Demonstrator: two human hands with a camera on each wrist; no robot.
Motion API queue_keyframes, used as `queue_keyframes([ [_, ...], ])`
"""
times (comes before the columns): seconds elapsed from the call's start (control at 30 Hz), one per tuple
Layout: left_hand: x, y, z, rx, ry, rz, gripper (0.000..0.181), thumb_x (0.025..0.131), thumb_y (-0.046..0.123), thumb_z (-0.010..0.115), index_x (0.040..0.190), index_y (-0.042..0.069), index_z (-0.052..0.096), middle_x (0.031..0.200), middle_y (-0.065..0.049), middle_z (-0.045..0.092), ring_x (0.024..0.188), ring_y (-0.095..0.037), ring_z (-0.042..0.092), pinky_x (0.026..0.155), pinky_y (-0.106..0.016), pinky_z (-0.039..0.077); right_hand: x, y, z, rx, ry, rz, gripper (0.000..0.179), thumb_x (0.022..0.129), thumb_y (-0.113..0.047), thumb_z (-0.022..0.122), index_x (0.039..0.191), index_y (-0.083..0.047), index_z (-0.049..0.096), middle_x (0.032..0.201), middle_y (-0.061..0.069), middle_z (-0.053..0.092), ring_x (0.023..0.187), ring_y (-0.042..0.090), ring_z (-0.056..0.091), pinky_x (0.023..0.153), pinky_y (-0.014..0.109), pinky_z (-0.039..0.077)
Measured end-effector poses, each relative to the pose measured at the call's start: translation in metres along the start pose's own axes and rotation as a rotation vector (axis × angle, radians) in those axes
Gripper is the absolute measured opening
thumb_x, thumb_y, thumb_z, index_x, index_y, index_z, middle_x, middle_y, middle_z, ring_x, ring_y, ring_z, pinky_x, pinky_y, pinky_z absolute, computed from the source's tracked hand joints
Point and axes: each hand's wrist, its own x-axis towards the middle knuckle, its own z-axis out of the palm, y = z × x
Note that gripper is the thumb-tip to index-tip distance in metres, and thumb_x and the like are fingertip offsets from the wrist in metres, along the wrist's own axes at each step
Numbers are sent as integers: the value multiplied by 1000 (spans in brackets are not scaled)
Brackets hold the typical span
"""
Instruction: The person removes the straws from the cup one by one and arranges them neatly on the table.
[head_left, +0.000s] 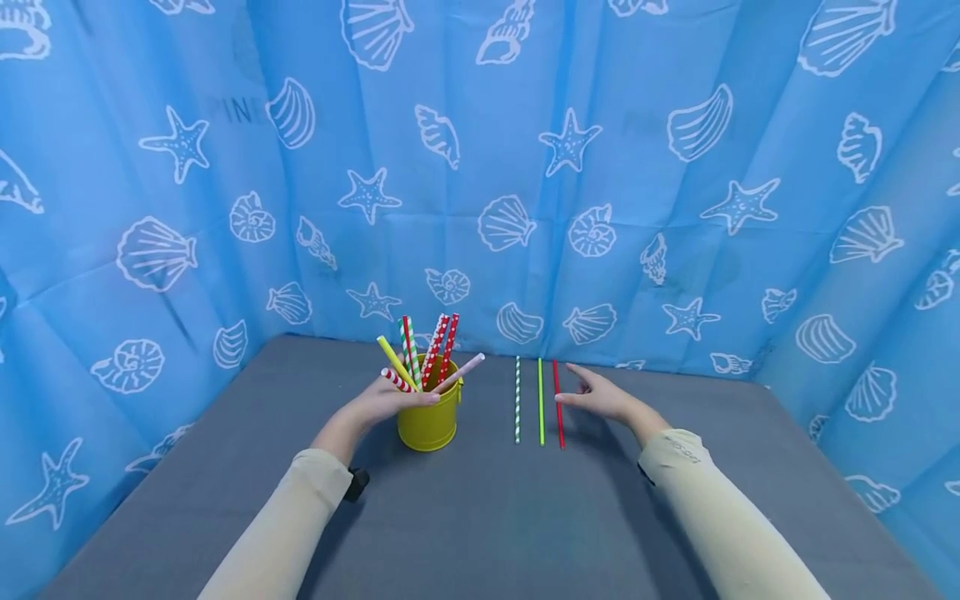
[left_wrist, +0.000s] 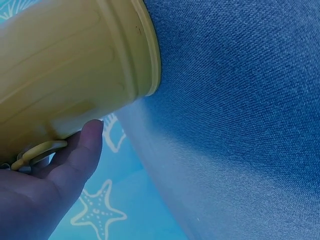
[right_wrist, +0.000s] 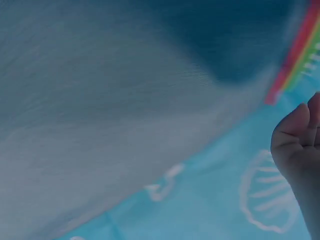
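My left hand holds a small yellow metal bucket by its side, thumb at the front near the rim. Paper straws stand in it: a yellow one, a red-and-white striped one, green-striped ones, red-and-white dotted ones and a pale pink one. In the left wrist view, fingers lie against the bucket beside its handle. My right hand, thumb and fingers apart, is beside a red straw; whether the thumb touches it I cannot tell. A lime-green straw and a green-and-white striped straw lie parallel to its left.
Everything stands on a grey cloth-covered table. A blue curtain with white shells and starfish hangs along the table's back and sides. A small black object sits at the left wrist.
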Motion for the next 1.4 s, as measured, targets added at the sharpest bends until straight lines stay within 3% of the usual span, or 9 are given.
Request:
queue_keyframes([
  [0.07,0,0,0,-1,1,-3,103,83,33,77,156,13,8,151,-16,33,137,-35,28,112,-62,16,-1,-12,-2,40,49,-39,75,96,-31,61,149,7,24,107,21,52,97,31,51,79,44,45],
  [0.3,1,-2,-3,5,-5,-7,99,83,34,77,155,15,12,149,-16,34,134,-36,30,110,-62,19,-4,-62,-4,291,200,-156,62,99,-25,57,149,1,32,120,21,53,110,35,55,83,37,52],
  [0.53,3,-2,-6,-10,2,6,95,82,33,79,153,16,18,147,-14,38,133,-34,33,110,-62,19,-8,-119,8,620,309,-277,49,99,-17,57,141,3,43,120,20,55,96,12,63,84,28,54],
  [0.67,4,-2,-6,-13,6,9,97,82,32,79,154,16,16,146,-13,39,133,-34,33,111,-61,19,-7,-148,22,749,355,-341,41,99,-10,57,135,6,49,113,15,62,92,9,65,84,30,54],
  [0.83,5,-1,-4,-3,5,28,94,84,32,77,154,12,17,145,-15,40,132,-34,34,110,-59,21,4,-169,43,773,357,-361,37,98,-9,57,133,4,53,116,18,62,103,23,64,88,34,53],
  [1.03,3,-1,-2,-9,-4,52,84,85,30,75,150,10,26,144,-15,43,130,-34,37,110,-59,23,20,-180,65,812,333,-323,37,98,-7,57,132,5,53,125,24,59,115,39,57,96,47,48],
  [1.4,1,-1,1,-44,-29,94,81,87,26,74,150,12,25,144,-14,41,130,-33,38,110,-58,24,30,-197,73,746,329,-340,37,96,-8,60,131,3,55,125,26,58,114,31,58,99,43,46],
])
